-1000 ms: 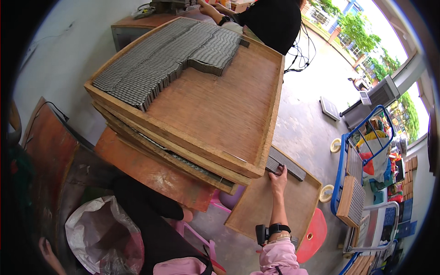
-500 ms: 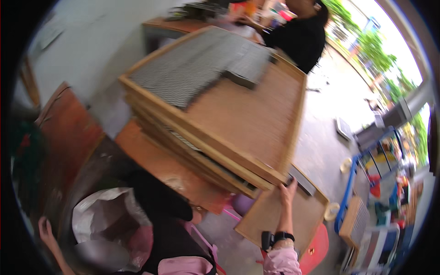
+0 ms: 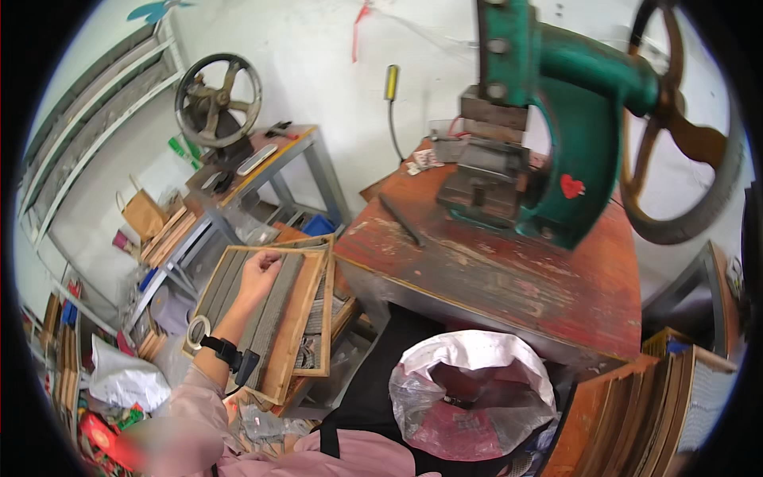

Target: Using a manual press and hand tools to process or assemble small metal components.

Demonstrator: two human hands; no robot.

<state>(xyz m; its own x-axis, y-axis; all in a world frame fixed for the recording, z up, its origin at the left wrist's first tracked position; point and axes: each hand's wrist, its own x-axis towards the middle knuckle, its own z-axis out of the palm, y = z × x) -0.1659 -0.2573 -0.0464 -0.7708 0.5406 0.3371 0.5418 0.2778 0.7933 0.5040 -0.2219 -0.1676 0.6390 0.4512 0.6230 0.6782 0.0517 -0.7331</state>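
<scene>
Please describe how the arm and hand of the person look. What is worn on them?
Only one arm is in view. Its hand is bare, with no glove. A black band with a small black device sits on the wrist. The forearm is uncovered; a pale pink sleeve begins near the elbow.

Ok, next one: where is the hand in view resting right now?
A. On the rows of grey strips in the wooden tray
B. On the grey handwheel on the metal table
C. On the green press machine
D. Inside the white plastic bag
A: the left hand lies on the grey strips inside the wooden tray, well away from the green press and the bag.
</scene>
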